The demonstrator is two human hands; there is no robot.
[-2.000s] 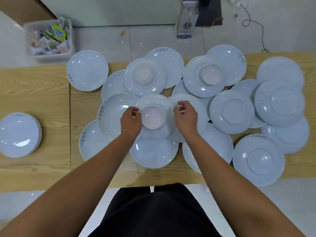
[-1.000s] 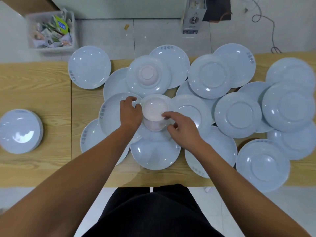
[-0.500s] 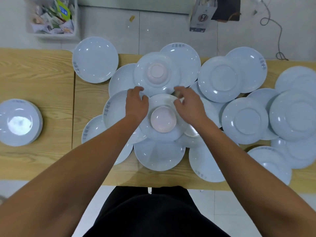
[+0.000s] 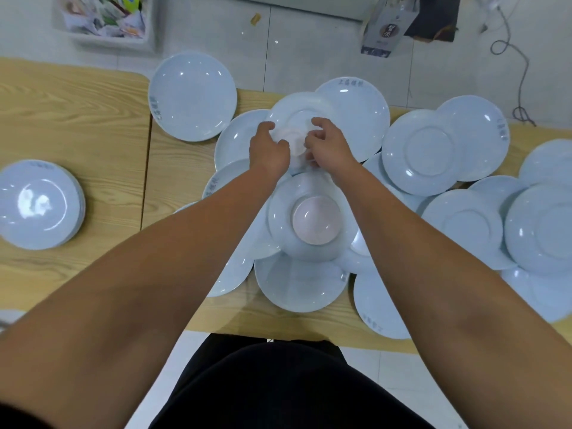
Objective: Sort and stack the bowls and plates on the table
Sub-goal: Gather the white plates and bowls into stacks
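While both arms stretch over the table [image 4: 93, 125], my left hand [image 4: 269, 151] and right hand [image 4: 329, 148] meet on the far bowl [image 4: 295, 140], a small round one, pale pink and glossy. Left thumb and fingers curl round its left side and right fingers curl round its right side, so both hands pinch it between them. Motion blur smears its rim, and I cannot tell whether it rests on what lies below or is lifted. Under it is the far plate [image 4: 294, 108], pale blue, smooth, turned foot-up. Closer to me, between my forearms, the near bowl [image 4: 315, 219], the same pink, rests on the middle of the near plate [image 4: 280, 218], also upside down. Around these, more glazed blue plates [image 4: 421, 153] overlap one another, some face-up with grey lettering on the rim, some showing a raised ring. Well apart at the left, a neat stack [image 4: 40, 205] of plates stands on the light, grained wood.
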